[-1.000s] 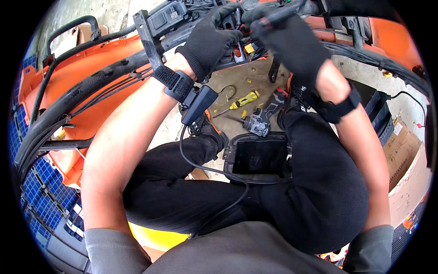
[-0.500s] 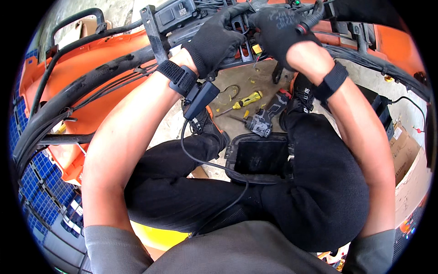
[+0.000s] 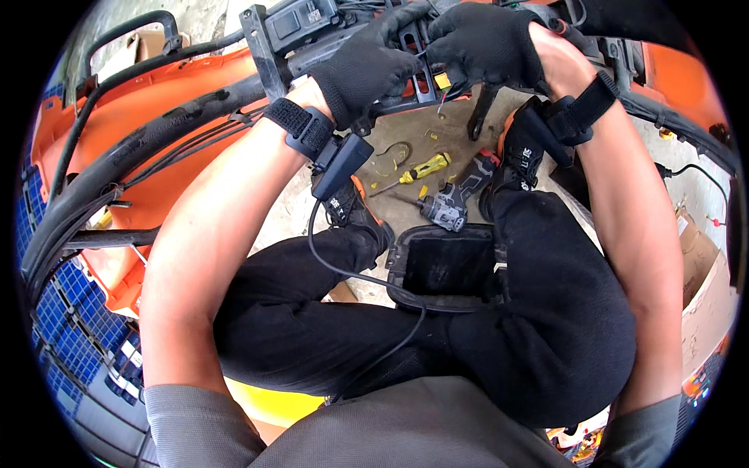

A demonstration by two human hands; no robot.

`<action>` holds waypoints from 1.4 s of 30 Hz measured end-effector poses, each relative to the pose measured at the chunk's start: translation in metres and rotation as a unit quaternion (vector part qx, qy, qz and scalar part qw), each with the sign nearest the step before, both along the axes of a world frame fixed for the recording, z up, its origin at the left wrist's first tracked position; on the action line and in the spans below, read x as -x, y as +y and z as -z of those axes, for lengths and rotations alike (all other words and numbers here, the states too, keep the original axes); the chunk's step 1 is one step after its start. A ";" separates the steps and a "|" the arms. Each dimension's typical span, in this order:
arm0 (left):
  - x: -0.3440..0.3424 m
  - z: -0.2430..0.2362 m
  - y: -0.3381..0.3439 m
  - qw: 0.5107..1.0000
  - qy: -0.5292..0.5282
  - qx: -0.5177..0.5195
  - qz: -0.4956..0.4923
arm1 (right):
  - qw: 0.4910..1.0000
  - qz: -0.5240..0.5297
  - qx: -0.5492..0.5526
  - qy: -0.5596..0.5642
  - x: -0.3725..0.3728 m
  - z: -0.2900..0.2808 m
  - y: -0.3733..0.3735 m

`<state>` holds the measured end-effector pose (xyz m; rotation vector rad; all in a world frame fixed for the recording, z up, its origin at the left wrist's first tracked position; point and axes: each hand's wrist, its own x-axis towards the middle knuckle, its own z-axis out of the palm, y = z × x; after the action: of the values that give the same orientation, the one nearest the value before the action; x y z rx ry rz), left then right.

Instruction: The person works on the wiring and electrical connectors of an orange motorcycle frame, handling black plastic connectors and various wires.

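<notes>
My left hand [image 3: 368, 66], in a black glove, is bent over a slotted black bracket [image 3: 418, 70] on the frame, fingers curled. My right hand [image 3: 477, 47], also gloved, is curled on the bracket's other side, its fingertips close to my left ones at a thin dark strand between them. What either hand grips is too hidden to tell. A small yellow connector [image 3: 441, 81] with thin wires hangs below my right fingers. Behind my right wrist shows a dark tubular piece [image 3: 560, 26] with a red band. A black housing [image 3: 292, 27] sits beyond my left hand.
Below lie a yellow screwdriver [image 3: 426, 168], a cordless drill [image 3: 455, 200] and yellow scraps. An open black compartment [image 3: 441, 265] sits between my legs. Orange panels [image 3: 117, 140] and black tubes [image 3: 70, 234] flank me. A cardboard box [image 3: 702, 312] is at right.
My right hand has rotated and its wrist has risen; the dark piece with the red band, earlier over that hand, now shows behind the wrist. My left hand has shifted slightly right.
</notes>
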<state>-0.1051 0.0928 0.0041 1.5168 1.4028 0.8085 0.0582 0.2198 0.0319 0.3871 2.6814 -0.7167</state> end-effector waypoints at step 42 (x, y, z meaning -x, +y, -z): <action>0.007 0.001 -0.015 0.996 0.082 -0.012 -0.027 | 0.933 0.288 -0.151 0.152 -0.017 0.006 -0.041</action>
<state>-0.1119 0.0778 0.0034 1.5995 1.5662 0.7497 0.0756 0.1789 0.0259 1.2766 2.9952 -0.5351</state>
